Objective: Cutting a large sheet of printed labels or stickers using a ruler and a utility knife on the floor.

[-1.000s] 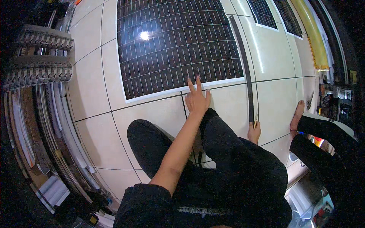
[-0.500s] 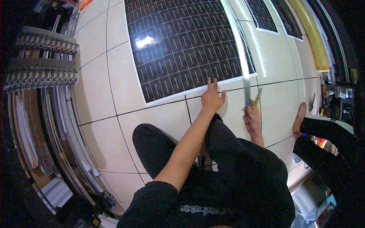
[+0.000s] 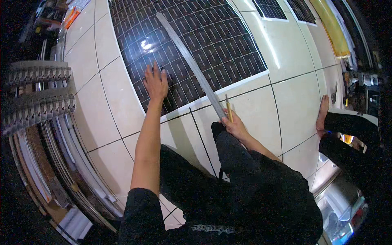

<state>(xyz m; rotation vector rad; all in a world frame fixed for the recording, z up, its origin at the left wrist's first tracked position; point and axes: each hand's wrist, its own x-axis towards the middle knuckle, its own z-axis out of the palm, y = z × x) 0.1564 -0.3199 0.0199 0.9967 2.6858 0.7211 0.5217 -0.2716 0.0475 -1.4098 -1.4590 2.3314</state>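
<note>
A large sheet printed with a dark grid of small labels [image 3: 222, 49] lies on the tiled floor, with a white margin around it. My left hand [image 3: 156, 84] is over its near left part, fingers spread, holding nothing; whether it touches the sheet I cannot tell. My right hand [image 3: 237, 125], just off the sheet's near edge, grips the near end of a long metal ruler [image 3: 191, 61]. The ruler slants up and left across the sheet. Also in that hand is a slim yellow cutter [image 3: 229, 110], its dark tip pointing away from me.
Smaller dark printed sheets [image 3: 271, 9] lie at the far right, beside a yellow roll [image 3: 332, 30]. Rolls and long strips [image 3: 87, 159] line the left side, near stacked ribbed pieces [image 3: 41, 108]. Another person's bare foot [image 3: 323, 110] is on the floor at right.
My right hand has swung the ruler leftward from the sheet's right edge to across its middle. My left hand has moved left, from the near margin onto the printed area.
</note>
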